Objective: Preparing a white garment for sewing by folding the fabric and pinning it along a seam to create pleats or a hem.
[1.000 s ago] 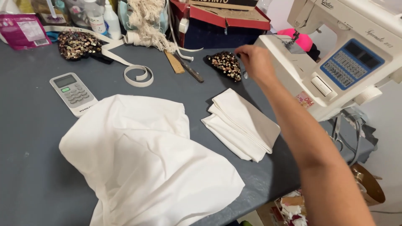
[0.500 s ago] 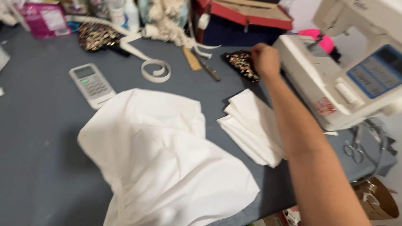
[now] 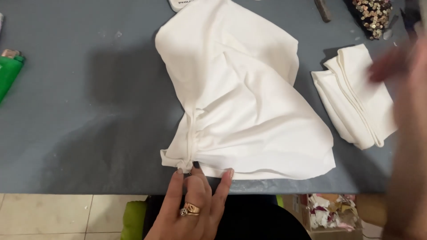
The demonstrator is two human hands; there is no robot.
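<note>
A large crumpled piece of white cloth [image 3: 249, 102] lies spread on the grey table [image 3: 89, 111]. My left hand [image 3: 193, 206], with a ring on one finger, rests at the table's near edge, its fingertips touching the cloth's bottom hem. My right hand [image 3: 400, 66] is a blur at the far right, above a stack of folded white cloth [image 3: 356, 98]; it holds nothing that I can make out. A dark sequinned piece [image 3: 373, 13] lies at the top right.
A green object [image 3: 9, 75] sits at the table's left edge. A remote's corner [image 3: 180, 4] peeks out at the top, and a brown stick-like tool [image 3: 323, 10] lies beside it. Below the table are tiled floor and a box of fabric scraps [image 3: 329, 213].
The view has swung down and closer to the table's near edge. My right arm has pulled back from the sequinned piece. My left hand has come in at the cloth's hem.
</note>
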